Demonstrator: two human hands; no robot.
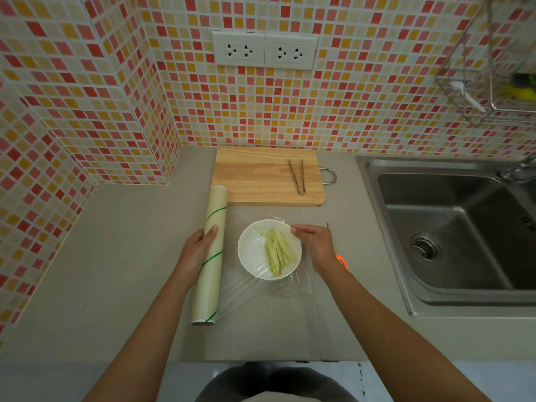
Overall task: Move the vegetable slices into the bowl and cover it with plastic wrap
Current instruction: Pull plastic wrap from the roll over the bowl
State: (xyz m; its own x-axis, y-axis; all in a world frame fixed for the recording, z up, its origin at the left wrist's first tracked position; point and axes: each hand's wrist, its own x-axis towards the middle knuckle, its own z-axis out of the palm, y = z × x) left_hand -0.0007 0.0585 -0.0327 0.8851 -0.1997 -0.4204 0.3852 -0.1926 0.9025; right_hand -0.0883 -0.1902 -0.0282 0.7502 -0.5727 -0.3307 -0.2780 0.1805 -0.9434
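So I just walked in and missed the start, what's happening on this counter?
A person is wrapping a white bowl of vegetable slices in plastic wrap. The left hand grips the wrap roll beside the bowl, and the right hand pinches the film at the bowl's far rim. The sheet is already stretched over the bowl. Tongs lie on the otherwise bare cutting board behind.

a wooden cutting board (261, 177) with metal tongs (298, 176) laid on it is seen at twelve o'clock on the grey counter (116, 256), a steel sink (452, 227) at three o'clock, two wall sockets (264, 50) above, and a wire rack (493, 76) at two o'clock.
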